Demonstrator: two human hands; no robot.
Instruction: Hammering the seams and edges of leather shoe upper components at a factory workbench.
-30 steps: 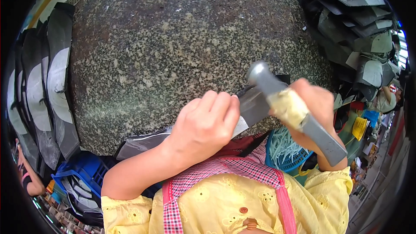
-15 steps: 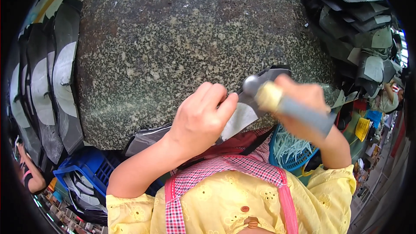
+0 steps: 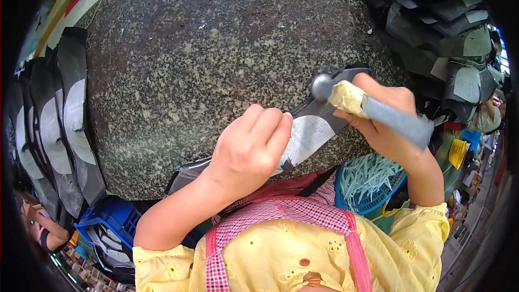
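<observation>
A long black flat piece with a pale grey rounded patch (image 3: 309,136) lies along the near edge of a speckled stone slab (image 3: 216,65). It looks like sheet leather or a similar material. My left hand (image 3: 247,146) is closed on the piece's far edge with fingers pressed together, covering its middle. In my right hand (image 3: 390,109) is a hammer (image 3: 350,99), with a round metal head, yellowish wrapping below it and a grey handle. The hammer head is over the piece's far edge, right of my left hand; whether it touches is unclear.
Similar black-and-grey pieces (image 3: 74,113) stand at the slab's left, and more are heaped (image 3: 432,27) at the right. Below the near edge are a blue crate (image 3: 111,216) and a blue basket (image 3: 373,203) of pale strips. Other people are partly visible at both sides.
The hammer and my right hand have shifted slightly right, and more of the grey patch shows. My left hand keeps its grip. The whole view has tilted a little.
</observation>
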